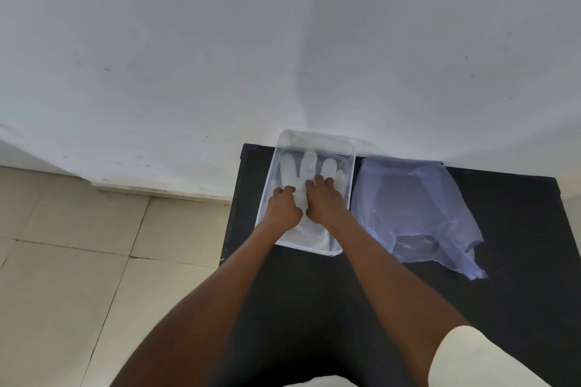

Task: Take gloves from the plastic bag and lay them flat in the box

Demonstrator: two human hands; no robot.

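A clear plastic box (345, 166) sits at the back of the black table (314, 308), against the wall. A white glove (309, 163) lies flat inside it, fingers pointing toward the wall. Both my hands rest on the glove's palm area inside the box: my left hand (284, 206) has its fingers curled down onto the glove, and my right hand (323, 201) presses on it with bent fingers beside the left. To the right of the box lies the pale blue translucent plastic bag (415, 210), flattened on the table; what it holds is unclear.
The white wall (283, 41) rises directly behind the box and bag. The table's left edge (231, 214) drops to a beige tiled floor (78, 261). Bare black tabletop lies in front of the box and bag.
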